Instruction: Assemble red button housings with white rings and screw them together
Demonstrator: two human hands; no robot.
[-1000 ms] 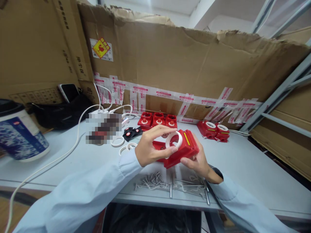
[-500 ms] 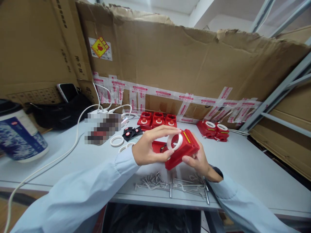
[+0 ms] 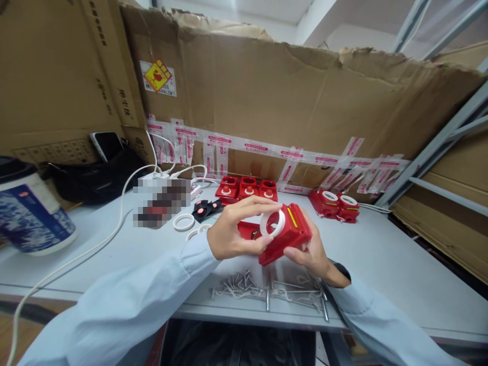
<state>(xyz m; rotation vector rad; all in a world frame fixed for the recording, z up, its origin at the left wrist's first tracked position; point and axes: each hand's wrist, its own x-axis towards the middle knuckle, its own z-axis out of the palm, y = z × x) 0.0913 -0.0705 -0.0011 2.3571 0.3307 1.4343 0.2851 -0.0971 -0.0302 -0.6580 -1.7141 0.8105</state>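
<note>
I hold a red plastic housing [image 3: 292, 236] above the table's near middle. My right hand [image 3: 310, 254] grips it from below and behind. My left hand [image 3: 232, 231] pinches a white ring [image 3: 273, 223] against the housing's round opening, thumb below and fingers over the top. Another red part [image 3: 247, 230] lies just behind my left hand. Loose white rings [image 3: 184, 221] lie to the left on the table.
Screws and metal pins [image 3: 267, 291] lie at the table's front edge. Three red housings [image 3: 247, 189] and two ringed ones [image 3: 335, 205] stand before the cardboard wall [image 3: 305, 101]. Black parts [image 3: 206, 207], white cables [image 3: 125, 203], a tub [image 3: 32, 213] and a phone [image 3: 107, 145] are left.
The housing tilted slightly in my hands and my left fingers shifted on the white ring. Everything else stayed put.
</note>
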